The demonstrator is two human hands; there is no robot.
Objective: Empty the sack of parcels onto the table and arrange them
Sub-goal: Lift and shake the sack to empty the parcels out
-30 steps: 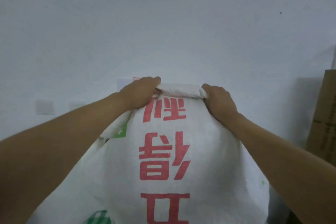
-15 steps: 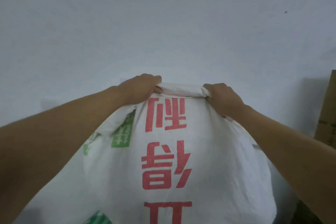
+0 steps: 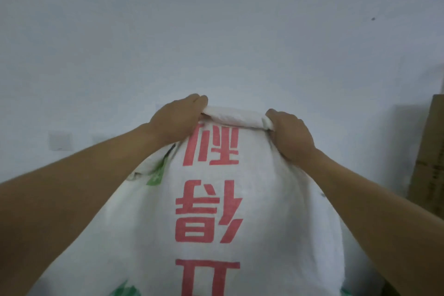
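White sack point(image 3: 252, 199) lifted slightly higher by both hands.

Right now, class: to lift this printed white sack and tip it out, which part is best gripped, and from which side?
Grip the sack by its bunched upper edge, coming from above at both ends, as the left hand and right hand do. That edge is rolled into a thick ridge that fingers can curl round; the panel below is broad and smooth.

The bulging white woven sack with red characters point(image 3: 240, 199) fills the space in front of you between your forearms, blocking any reach forward. Above it only the pale painted wall point(image 3: 216, 31) stands open. Brown cardboard boxes point(image 3: 430, 156) crowd your right edge.
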